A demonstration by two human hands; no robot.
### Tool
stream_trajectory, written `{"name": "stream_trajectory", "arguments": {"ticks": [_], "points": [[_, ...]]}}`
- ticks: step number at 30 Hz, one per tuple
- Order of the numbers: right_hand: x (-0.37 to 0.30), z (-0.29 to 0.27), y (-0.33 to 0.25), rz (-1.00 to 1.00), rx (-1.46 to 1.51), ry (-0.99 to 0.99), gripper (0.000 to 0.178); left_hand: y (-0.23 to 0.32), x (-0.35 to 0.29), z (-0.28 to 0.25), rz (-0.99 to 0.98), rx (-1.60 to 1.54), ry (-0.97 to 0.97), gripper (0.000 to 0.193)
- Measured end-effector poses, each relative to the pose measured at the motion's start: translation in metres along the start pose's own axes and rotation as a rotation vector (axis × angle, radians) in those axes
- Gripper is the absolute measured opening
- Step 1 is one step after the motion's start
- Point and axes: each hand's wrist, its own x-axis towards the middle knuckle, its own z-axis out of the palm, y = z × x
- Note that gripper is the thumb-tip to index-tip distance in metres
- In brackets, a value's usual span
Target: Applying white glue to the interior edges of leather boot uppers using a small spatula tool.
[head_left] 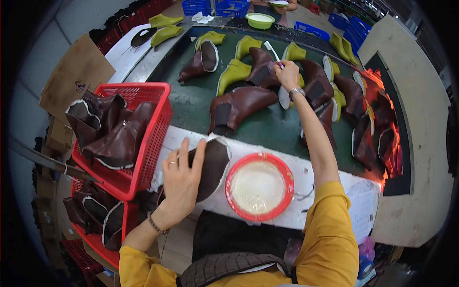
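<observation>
My right hand reaches over the green belt, closed round the handle of a toothbrush-like white brush. Around it lie brown boot uppers and lime-green shoe lasts. My left hand is spread on a boot upper on the white ledge, its fingers apart and stretched out. That upper shows its dark lining and a pale edge; my hand covers part of it. Just right of it stands a red-rimmed bowl of creamy white liquid.
Left of the ledge, a red basket holds several brown boot uppers, with another red basket below it. A pale panel borders the right end beside a glowing red opening. Across the belt, a person's hand shows near a green bowl.
</observation>
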Motion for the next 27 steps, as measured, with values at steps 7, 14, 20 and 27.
{"name": "stream_trajectory", "arguments": {"ticks": [7, 14, 20, 27], "points": [[0.091, 0.081, 0.031, 0.264, -0.231, -0.185, 0.031, -0.063, 0.032, -0.019, -0.206, -0.408, -0.311, 0.051], [0.142, 0.071, 0.036, 0.057, -0.086, -0.061, 0.031, -0.086, 0.041, 0.002, -0.578, -0.773, -0.033, 0.047], [0.083, 0.029, 0.015, -0.091, -0.130, -0.144, 0.057, -0.068, 0.025, 0.064, -0.381, -0.863, -0.217, 0.118], [-0.056, -0.007, 0.000, 0.132, 0.170, -0.634, 0.084, -0.057, 0.007, 0.093, -0.386, -1.073, -0.470, 0.154]]}}
